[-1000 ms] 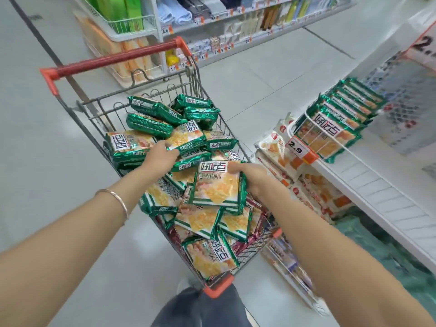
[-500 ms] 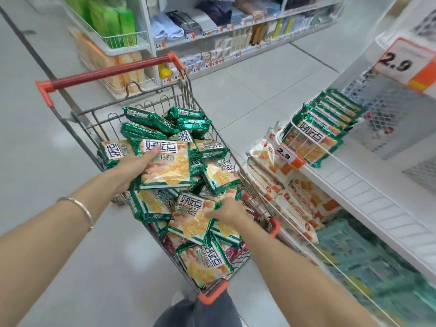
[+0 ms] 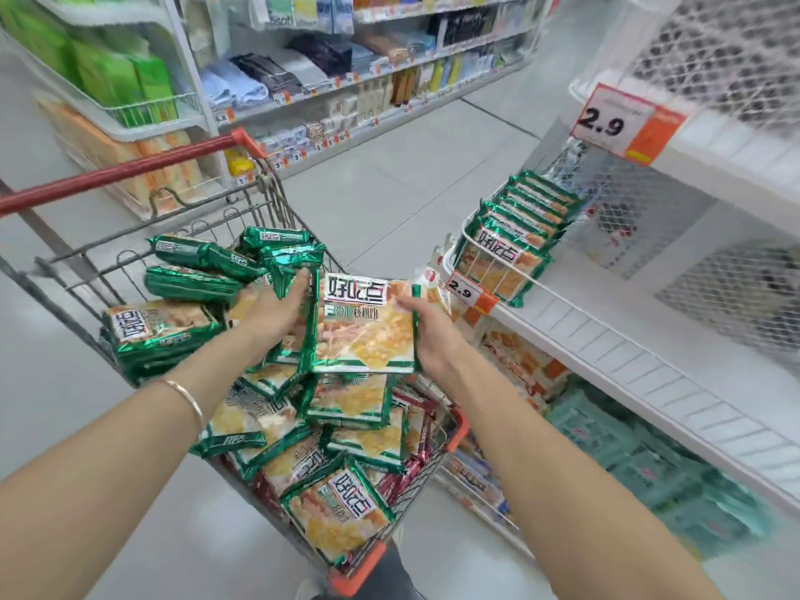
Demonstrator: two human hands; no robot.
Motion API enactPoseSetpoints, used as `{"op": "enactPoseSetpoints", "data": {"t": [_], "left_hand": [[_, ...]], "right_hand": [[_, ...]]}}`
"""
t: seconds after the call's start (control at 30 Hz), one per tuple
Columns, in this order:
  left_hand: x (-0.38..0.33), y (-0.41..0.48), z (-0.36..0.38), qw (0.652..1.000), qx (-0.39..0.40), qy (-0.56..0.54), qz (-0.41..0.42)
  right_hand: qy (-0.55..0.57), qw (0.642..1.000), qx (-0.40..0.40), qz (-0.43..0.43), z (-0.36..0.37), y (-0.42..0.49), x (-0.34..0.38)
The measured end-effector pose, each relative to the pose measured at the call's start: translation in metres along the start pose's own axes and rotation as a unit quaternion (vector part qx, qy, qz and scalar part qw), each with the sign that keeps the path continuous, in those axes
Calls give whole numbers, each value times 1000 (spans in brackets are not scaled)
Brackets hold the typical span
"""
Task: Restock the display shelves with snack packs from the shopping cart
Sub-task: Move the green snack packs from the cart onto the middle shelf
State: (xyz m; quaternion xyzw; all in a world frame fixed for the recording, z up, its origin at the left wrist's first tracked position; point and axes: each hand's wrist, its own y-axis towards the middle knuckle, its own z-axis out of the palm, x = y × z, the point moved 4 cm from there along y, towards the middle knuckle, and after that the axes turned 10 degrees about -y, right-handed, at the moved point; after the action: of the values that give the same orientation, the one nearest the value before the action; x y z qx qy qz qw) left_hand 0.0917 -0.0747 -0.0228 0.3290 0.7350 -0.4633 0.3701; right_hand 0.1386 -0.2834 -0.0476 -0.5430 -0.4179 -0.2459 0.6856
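Head view: gripping snack pack [image 3: 363,326] by both side edges, left hand [image 3: 279,313] and right hand [image 3: 430,335]; display shelf [image 3: 606,335] rightward, nearer right hand.

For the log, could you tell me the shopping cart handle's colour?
Red, on the metal wire shopping cart's handle; head view.

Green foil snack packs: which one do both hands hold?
The upright green-edged pack facing the camera, gripped between left hand and right hand; the others lie loose.
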Motion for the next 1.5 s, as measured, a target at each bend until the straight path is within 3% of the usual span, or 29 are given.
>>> {"op": "enactPoseSetpoints", "data": {"t": [0.07,0.17,0.27,0.33,0.5,0.63,0.87,1.0,1.03,1.13,1.17,1.4,1.47,1.5], "left_hand": [[-23,-5,24,999,29,25,6],[-60,-6,53,989,141,-32,14],[-96,-8,88,969,247,9,26],[-121,-3,118,958,282,33,49],[-189,11,231,931,338,40,128],[-229,24,331,927,335,66,157],[-220,80,457,910,298,188,219],[-202,102,486,852,255,283,360],[-203,105,490,820,227,334,406],[-211,108,498,658,115,522,530],[-215,109,500,631,108,544,542],[-238,146,505,580,52,617,529],[-241,152,507,588,57,621,515],[-243,155,507,595,68,623,503]], "right_hand": [[-44,999,-26,-11,-9,5,4],[-58,998,-12,-7,-28,-2,13],[-106,990,-86,-26,-72,-7,31],[-77,990,-116,-34,-106,-17,47],[19,981,-150,-124,-219,-62,90],[42,968,-194,-153,-319,-56,95],[-65,928,-326,-168,-425,23,44],[-125,902,-368,-189,-450,57,22],[-136,895,-376,-198,-453,60,20],[-183,883,-370,-223,-459,73,19],[-202,879,-369,-223,-458,75,21],[-281,829,-401,-271,-448,114,51],[-303,794,-441,-289,-445,123,56],[-363,756,-467,-282,-443,121,59]]}}
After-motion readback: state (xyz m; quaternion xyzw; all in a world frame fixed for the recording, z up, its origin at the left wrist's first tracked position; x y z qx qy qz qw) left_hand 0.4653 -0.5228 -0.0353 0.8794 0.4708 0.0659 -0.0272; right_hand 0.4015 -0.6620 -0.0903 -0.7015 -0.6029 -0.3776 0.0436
